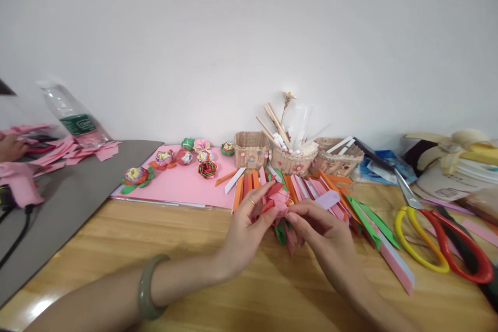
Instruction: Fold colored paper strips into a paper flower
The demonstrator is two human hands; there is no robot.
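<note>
Between my two hands, over the middle of the wooden table, is a folded paper flower (279, 198) with pink and red petals and green leaves below. My left hand (249, 223), a ring on one finger, is closed around the flower's left side. On the other side my right hand (321, 225) pinches a pink petal between thumb and fingers. Folded paper strips (307, 187) in orange, pink, purple and green lie just behind the hands. Part of the flower is covered by my fingers.
Finished paper flowers (207, 168) sit on a pink sheet (175, 185) at left. Three small baskets (252, 150) stand along the wall. Scissors (439, 238) lie at right. At far left are a bottle (80, 119), a pink glue gun (23, 184) and another person's hand (11, 148).
</note>
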